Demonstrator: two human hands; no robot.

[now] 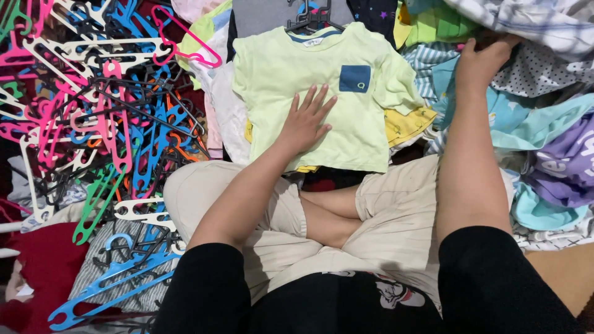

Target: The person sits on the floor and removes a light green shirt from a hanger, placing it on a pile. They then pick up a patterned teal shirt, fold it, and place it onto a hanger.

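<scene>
A pale green child's T-shirt [291,68] with a blue chest pocket lies flat in front of my crossed legs, on a dark hanger [312,23] whose hook shows above the collar. My left hand [306,120] rests flat on the shirt's lower middle, fingers spread. My right hand [482,59] reaches far right into a heap of clothes [544,130], fingers curled into the fabric under a grey-white striped garment [544,21]. What it grips is partly hidden.
A big tangle of plastic hangers [93,117] in pink, blue, white, green and black fills the left. More folded garments [216,105] lie under and behind the green shirt. A red cloth [43,266] sits at the lower left.
</scene>
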